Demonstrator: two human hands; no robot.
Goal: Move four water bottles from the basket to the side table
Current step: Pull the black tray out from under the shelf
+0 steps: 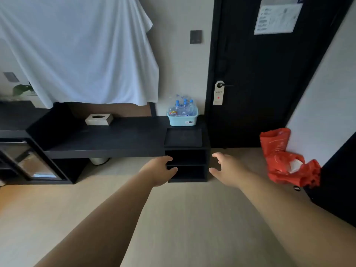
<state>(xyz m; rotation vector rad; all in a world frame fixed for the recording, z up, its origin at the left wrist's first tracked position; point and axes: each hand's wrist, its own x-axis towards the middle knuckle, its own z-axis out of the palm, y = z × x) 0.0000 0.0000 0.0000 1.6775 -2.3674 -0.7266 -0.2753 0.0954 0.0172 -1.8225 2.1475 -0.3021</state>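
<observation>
A light blue plastic basket (182,120) stands at the right end of a long black side table (107,137), against the wall. Several clear water bottles with blue caps (183,107) stand upright inside it, partly wrapped in clear plastic. My left hand (159,171) and my right hand (226,171) are stretched forward over the floor, well short of the basket and below the table edge. Both hands have loosely spread fingers and hold nothing.
A black tray (183,138) lies on the table in front of the basket, above open black shelves (185,164). A tissue box (99,119) sits mid-table. A black door (269,74) is on the right, red plastic bags (285,158) on the floor beside it. A white sheet (77,51) hangs over the wall.
</observation>
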